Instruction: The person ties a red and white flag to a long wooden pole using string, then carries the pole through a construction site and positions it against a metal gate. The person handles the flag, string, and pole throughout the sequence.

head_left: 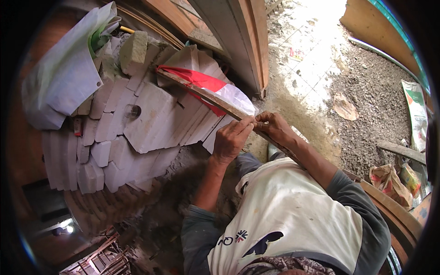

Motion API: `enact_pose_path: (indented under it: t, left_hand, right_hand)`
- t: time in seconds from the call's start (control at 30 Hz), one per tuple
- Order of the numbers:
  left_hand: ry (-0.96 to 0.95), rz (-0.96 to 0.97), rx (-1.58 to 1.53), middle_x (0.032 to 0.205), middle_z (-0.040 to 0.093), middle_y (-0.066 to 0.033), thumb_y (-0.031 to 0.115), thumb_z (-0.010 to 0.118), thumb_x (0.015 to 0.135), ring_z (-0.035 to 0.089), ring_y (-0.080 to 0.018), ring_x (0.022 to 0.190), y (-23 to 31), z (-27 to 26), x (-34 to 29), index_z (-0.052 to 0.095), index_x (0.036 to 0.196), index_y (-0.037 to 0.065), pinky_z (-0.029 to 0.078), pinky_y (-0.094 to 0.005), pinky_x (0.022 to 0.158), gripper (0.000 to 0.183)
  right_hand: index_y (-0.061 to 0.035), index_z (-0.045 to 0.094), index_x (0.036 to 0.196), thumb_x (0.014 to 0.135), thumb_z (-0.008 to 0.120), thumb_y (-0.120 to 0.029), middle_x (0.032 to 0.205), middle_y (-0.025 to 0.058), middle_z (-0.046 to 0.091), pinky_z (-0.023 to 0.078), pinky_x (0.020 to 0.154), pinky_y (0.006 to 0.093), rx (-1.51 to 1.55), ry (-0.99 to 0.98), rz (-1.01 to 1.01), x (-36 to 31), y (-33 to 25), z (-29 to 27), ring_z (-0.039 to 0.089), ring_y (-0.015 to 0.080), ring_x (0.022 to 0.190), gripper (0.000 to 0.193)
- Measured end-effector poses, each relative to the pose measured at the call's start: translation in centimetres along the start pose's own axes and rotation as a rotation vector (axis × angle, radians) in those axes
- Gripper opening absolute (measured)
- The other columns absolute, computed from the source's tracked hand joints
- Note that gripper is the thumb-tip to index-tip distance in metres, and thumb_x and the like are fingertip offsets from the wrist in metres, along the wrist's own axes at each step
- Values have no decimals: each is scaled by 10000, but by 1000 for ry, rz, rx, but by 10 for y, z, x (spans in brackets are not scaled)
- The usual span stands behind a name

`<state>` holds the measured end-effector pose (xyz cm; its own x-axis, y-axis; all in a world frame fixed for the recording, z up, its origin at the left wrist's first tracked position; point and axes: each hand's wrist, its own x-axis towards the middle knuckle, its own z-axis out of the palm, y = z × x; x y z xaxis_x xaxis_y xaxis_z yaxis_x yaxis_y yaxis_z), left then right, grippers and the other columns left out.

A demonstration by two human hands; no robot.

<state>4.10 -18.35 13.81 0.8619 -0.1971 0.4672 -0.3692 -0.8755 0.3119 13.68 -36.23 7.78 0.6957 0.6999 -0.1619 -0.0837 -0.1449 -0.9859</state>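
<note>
A long, narrow wooden stick runs slantwise from the stacked blocks past my hands and along my right forearm. Red and white cloth, like a flag, lies along its far part; the white end reaches close to my fingers. My left hand is closed, thumb and fingers pinching at the stick beside the cloth's end. Right next to it, my right hand is closed too, its bent fingertips pressed at the same spot on the stick. Any small thing between the fingertips is hidden.
Pale blocks are piled at the left, with a white sheet draped over them. A wooden frame stands beyond. At the right are gravel, a sack, a plank and a brown paper bag.
</note>
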Motion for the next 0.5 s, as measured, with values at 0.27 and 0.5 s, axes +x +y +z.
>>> enact_pose_path:
  t: [0.27,0.5]
  left_hand:
    - [-214,83,-2,1153,719,-62,8,667,834,701,-253,880,-11,-11,18,685,954,63,589,-376,729,133]
    - [18,-360,-394,962,727,-104,26,729,877,696,-233,791,-12,18,-5,705,1011,45,568,-355,700,138]
  right_hand:
    - [-9,738,1029,952,710,-261,816,119,696,514,729,378,-100,-18,-15,-1,-13,-2,610,161,764,265]
    - [-6,735,1023,958,720,-277,834,87,684,512,717,343,-61,-16,97,-1,-9,-1,619,140,784,279]
